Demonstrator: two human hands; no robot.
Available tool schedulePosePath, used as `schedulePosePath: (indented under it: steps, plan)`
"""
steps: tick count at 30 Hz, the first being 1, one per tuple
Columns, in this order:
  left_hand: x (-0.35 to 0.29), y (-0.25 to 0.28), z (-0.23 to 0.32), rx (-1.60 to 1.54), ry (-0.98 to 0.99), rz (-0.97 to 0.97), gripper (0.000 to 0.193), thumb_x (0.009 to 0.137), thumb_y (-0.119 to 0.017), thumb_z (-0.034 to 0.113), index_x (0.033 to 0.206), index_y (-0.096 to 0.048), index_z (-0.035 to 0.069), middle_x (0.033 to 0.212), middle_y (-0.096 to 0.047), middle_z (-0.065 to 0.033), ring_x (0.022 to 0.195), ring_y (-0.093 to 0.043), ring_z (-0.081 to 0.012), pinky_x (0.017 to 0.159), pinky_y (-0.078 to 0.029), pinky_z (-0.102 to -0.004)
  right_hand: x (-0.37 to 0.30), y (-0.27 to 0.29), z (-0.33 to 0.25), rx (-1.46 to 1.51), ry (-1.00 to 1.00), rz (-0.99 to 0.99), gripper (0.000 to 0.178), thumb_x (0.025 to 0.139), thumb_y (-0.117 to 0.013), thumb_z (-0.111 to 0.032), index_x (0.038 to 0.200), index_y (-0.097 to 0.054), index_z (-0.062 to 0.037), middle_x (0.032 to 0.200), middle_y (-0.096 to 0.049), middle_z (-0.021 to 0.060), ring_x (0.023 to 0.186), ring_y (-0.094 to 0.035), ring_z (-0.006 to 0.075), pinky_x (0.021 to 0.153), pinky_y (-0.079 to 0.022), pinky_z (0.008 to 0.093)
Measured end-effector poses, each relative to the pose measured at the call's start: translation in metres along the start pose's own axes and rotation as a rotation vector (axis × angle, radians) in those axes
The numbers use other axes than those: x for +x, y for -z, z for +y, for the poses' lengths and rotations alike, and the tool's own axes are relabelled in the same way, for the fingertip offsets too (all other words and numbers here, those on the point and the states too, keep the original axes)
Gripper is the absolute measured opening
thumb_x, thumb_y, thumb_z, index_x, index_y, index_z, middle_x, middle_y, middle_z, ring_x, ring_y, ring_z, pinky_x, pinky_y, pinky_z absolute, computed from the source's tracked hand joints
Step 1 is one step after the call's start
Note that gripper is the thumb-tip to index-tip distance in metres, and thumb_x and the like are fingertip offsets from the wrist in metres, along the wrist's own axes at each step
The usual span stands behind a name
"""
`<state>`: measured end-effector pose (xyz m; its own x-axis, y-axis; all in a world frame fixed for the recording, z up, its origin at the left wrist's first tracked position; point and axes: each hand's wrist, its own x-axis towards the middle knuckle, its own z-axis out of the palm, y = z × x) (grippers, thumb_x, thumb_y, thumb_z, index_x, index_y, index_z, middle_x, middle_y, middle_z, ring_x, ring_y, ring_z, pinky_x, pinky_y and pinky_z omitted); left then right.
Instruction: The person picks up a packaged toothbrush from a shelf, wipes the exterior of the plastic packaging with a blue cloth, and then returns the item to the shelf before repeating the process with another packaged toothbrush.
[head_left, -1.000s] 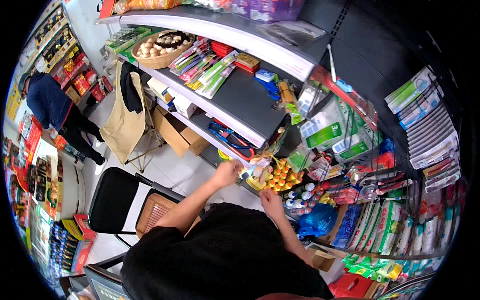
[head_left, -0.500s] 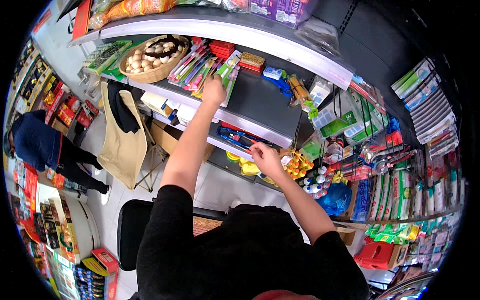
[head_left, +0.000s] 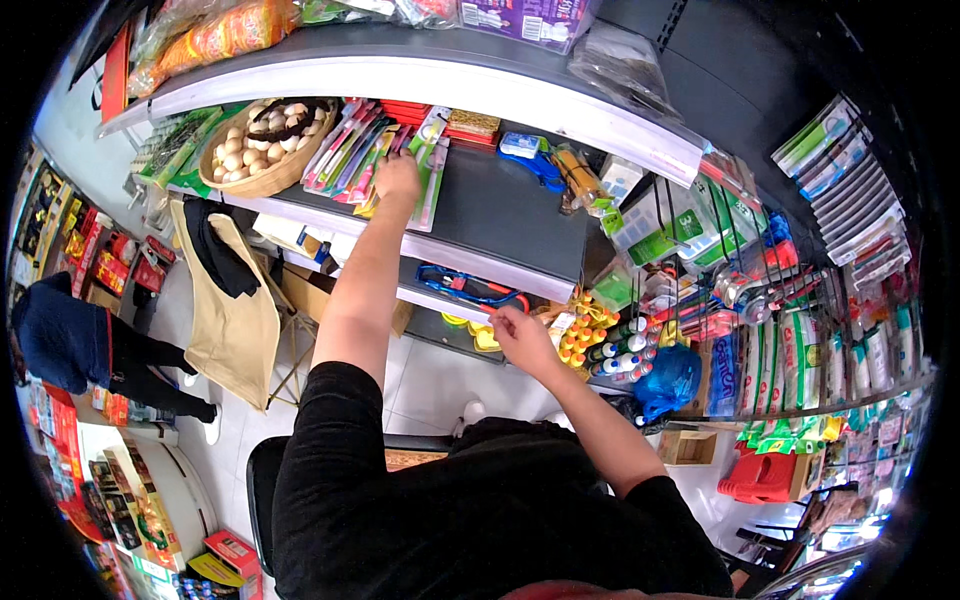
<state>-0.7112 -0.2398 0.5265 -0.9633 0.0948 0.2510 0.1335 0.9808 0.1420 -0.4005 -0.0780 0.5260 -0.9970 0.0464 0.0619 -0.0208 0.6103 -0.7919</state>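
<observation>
On the upper grey shelf point(head_left: 500, 205), my left hand point(head_left: 398, 180) reaches into a fanned row of slim, brightly coloured packs point(head_left: 345, 155). Its fingers are bent down onto them, the fingertips partly hidden. Just beside this hand lies a long green-and-white pack point(head_left: 428, 185). My right hand point(head_left: 524, 340) is lower, by the front edge of the shelf below, with its fingers curled in. A red curved piece point(head_left: 515, 295) shows right at its fingertips, next to a blue tool-like object point(head_left: 455, 280); whether the fingers grip the red piece is unclear.
A wicker basket of eggs point(head_left: 258, 180) stands left of the packs. Overhead runs another shelf edge point(head_left: 420, 85). Hanging packaged goods point(head_left: 690, 225) crowd the right side. Further left are a beige folding chair point(head_left: 230, 310) and another person point(head_left: 65, 330) bending over.
The whole view has shifted, so the shelf goods sit further left. My left hand stays at the packs. More of the red piece now shows by my right fingertips.
</observation>
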Motion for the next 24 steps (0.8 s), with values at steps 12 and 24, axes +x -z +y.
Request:
schedulePosePath:
  steps: [12, 24]
  plan:
    - [-0.008, 0.026, 0.006, -0.343, 0.030, -0.119, 0.057, 0.070, -0.067, 0.030, 0.112, -0.045, -0.003, 0.097, -0.061, -0.0232, 0.090, -0.060, -0.0361, 0.076, -0.049, -0.0440, 0.023, 0.006, 0.021, 0.058, 0.031, 0.005, 0.011, 0.081, -0.055, -0.009, 0.088, -0.059, -0.0007, 0.069, -0.062, 0.0126, 0.062, -0.061, 0.0217, 0.058, -0.048, 0.0313]
    - [-0.202, 0.013, 0.053, -0.972, 0.001, -0.081, 0.047, 0.070, -0.074, 0.017, 0.105, -0.052, -0.005, 0.083, -0.062, -0.0145, 0.073, -0.061, -0.0217, 0.063, -0.050, -0.0326, 0.085, -0.012, 0.022, 0.639, -0.233, -0.045, 0.022, 0.092, -0.051, -0.021, 0.101, -0.054, -0.0013, 0.084, -0.061, 0.0039, 0.074, -0.056, 0.0085, 0.056, -0.046, 0.0226]
